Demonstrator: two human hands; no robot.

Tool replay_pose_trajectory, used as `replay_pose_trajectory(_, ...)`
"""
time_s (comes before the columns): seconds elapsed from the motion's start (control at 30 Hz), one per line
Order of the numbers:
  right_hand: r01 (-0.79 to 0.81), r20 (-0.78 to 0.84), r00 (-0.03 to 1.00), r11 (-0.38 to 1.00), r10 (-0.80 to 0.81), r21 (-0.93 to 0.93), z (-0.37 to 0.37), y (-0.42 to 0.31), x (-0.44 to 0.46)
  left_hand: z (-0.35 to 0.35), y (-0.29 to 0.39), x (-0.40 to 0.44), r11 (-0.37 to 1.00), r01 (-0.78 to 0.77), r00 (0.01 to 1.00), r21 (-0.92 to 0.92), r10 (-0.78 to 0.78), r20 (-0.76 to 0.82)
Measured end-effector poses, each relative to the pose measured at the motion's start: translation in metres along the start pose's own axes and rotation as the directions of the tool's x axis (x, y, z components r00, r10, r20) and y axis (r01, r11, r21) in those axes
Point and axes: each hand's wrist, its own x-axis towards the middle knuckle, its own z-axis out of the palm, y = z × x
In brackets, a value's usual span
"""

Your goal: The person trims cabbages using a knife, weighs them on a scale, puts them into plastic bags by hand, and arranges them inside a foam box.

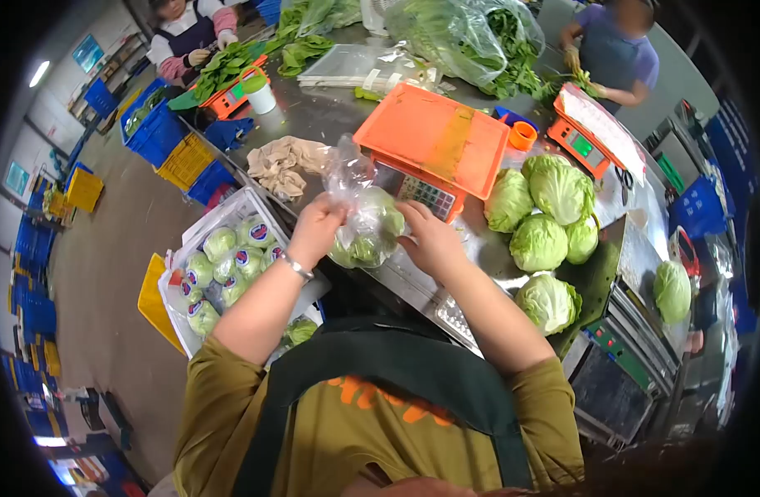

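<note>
In front of me a green head of lettuce (pixel 365 248) sits inside a clear plastic bag (pixel 347 170), whose loose end sticks up. My left hand (pixel 318 228) pinches the bag on its left side. On the right side, my right hand (pixel 430 238) has its thumb and fingers curled against the bagged lettuce. Just beyond is an orange scale (pixel 430 137) with a keypad facing me. Several unbagged lettuces (pixel 539 242) are grouped to the right of my right hand. Below my left arm, a white crate (pixel 177 302) holds several wrapped lettuces with round labels.
A crumpled beige cloth (pixel 287 164) lies on the metal table left of the scale. Two people work across the table beside leafy greens (pixel 231 70) and a second orange scale (pixel 583 137). A wrapping machine (pixel 620 356) stands at right. Blue and yellow crates (pixel 185 161) are at left.
</note>
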Motion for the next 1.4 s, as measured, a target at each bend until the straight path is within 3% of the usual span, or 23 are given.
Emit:
replay_pose_trajectory(0.1,0.079,0.016,0.996,0.976,-0.084,0.205,0.016,-0.001,0.027,0.017,0.009,0.012,0.989,0.008,0.997,-0.149,0.003,0.074)
replay_pose_trajectory(0.17,-0.026,0.123,0.992,0.982,0.002,0.187,0.016,0.002,0.033,0.011,0.005,0.018,0.975,0.047,0.996,-0.216,-0.030,0.080)
replay_pose_trajectory(0.2,-0.075,0.180,0.983,0.982,0.043,0.174,0.017,0.005,0.036,0.002,0.002,0.022,0.976,0.003,0.980,-0.220,0.041,0.197)
replay_pose_trajectory(0.3,-0.255,0.160,0.963,0.923,0.216,0.287,0.034,0.019,0.029,-0.004,-0.004,0.025,0.960,0.276,0.837,0.045,-0.263,0.480)
replay_pose_trajectory(0.37,-0.309,0.044,0.938,0.768,0.345,0.562,0.043,0.029,0.023,0.009,-0.006,0.020,0.972,-0.074,0.849,0.224,-0.057,0.526)
replay_pose_trajectory(0.43,-0.307,-0.006,0.871,0.553,0.491,0.775,0.048,0.044,0.019,0.015,-0.007,0.023,0.937,-0.199,0.894,0.286,0.054,0.445)
replay_pose_trajectory(0.53,0.038,0.007,0.832,-0.071,0.554,0.997,0.046,0.045,0.007,0.011,-0.017,0.037,0.892,-0.243,0.907,0.382,0.070,0.416)
replay_pose_trajectory(0.63,0.030,-0.012,0.854,-0.027,0.520,0.999,0.037,0.029,-0.005,0.023,-0.027,0.032,0.921,-0.228,0.916,0.315,0.093,0.391)
replay_pose_trajectory(0.67,-0.055,-0.004,0.868,0.104,0.496,0.993,0.032,0.031,-0.014,0.022,-0.018,0.030,0.895,-0.241,0.924,0.375,0.093,0.372)
replay_pose_trajectory(0.73,-0.211,0.027,0.893,0.366,0.448,0.906,0.009,0.046,-0.041,0.005,-0.008,0.030,0.910,-0.318,0.922,0.267,0.231,0.311)
replay_pose_trajectory(0.77,-0.259,0.066,0.935,0.547,0.348,0.796,-0.007,0.052,-0.058,-0.010,-0.005,0.030,0.910,-0.355,0.916,0.215,0.293,0.273)
replay_pose_trajectory(0.83,-0.231,0.197,0.969,0.816,0.146,0.529,-0.034,0.042,-0.082,-0.053,0.000,0.026,0.688,-0.522,0.842,0.504,0.322,0.432)
replay_pose_trajectory(0.9,-0.147,0.374,0.924,0.977,0.080,0.152,-0.039,0.035,-0.108,-0.087,-0.013,0.007,0.609,-0.460,0.863,0.646,0.136,0.486)
replay_pose_trajectory(0.93,-0.299,0.534,0.815,0.952,0.224,0.058,-0.052,0.019,-0.112,-0.104,-0.026,-0.006,0.624,-0.362,0.899,0.692,0.036,0.437)
replay_pose_trajectory(1.07,-0.406,0.504,0.761,0.906,0.407,-0.119,-0.064,0.033,-0.145,-0.153,-0.046,-0.031,0.690,0.197,0.920,0.697,-0.375,0.111)
replay_pose_trajectory(1.1,-0.437,0.437,0.774,0.886,0.458,-0.155,-0.082,0.024,-0.134,-0.158,-0.048,-0.030,0.691,0.083,0.975,0.719,-0.206,0.085)
replay_pose_trajectory(1.17,-0.558,0.132,0.823,0.830,0.553,0.009,-0.097,0.006,-0.106,-0.165,-0.052,-0.020,0.629,-0.138,0.987,0.765,0.153,0.052)
replay_pose_trajectory(1.2,-0.607,0.010,0.792,0.786,0.610,0.121,-0.096,-0.003,-0.087,-0.153,-0.043,-0.012,0.726,-0.120,0.966,0.677,0.243,-0.091)
replay_pose_trajectory(1.23,-0.444,-0.068,0.880,0.866,0.470,0.231,-0.077,0.001,-0.075,-0.130,-0.029,-0.004,0.810,-0.123,0.921,0.573,0.309,-0.238)
replay_pose_trajectory(1.27,-0.259,-0.164,0.932,0.911,0.323,0.322,-0.056,0.003,-0.061,-0.104,-0.016,0.000,0.836,-0.200,0.939,0.511,0.312,-0.143)
replay_pose_trajectory(1.3,-0.260,-0.065,0.956,0.931,0.285,0.258,-0.047,-0.012,-0.038,-0.076,-0.004,0.004,0.858,-0.269,0.946,0.438,0.321,-0.046)
replay_pose_trajectory(1.37,-0.199,-0.059,0.975,0.965,0.212,0.172,-0.006,-0.005,-0.006,-0.029,0.015,0.008,0.817,-0.347,0.932,0.461,0.247,0.264)
replay_pose_trajectory(1.4,-0.182,-0.053,0.980,0.969,0.193,0.164,0.011,-0.001,0.003,-0.028,0.006,0.006,0.815,-0.318,0.933,0.485,0.179,0.311)
